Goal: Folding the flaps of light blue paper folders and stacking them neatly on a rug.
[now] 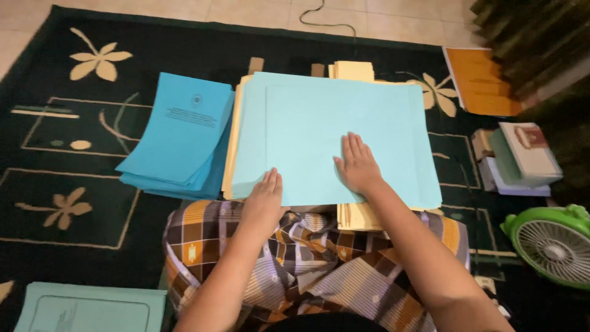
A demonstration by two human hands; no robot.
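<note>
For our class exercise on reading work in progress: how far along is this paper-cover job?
Done: a stack of blue covers lies left. In hand: left hand and right hand press flat on the large light-blue sheet over cream papers. Left: perhaps the teal folder and orange sheets, untouched.

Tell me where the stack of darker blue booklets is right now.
In the head view, the stack of darker blue booklets lies on the rug, beside the big light blue sheet, beyond the left hand.

Pale blue sheet [332, 123]: matt smooth paper (card-like). Rug [80, 184] woven cloth, matt. Fan [553, 243] glossy green plastic; floor [399, 21] smooth tile.
</note>
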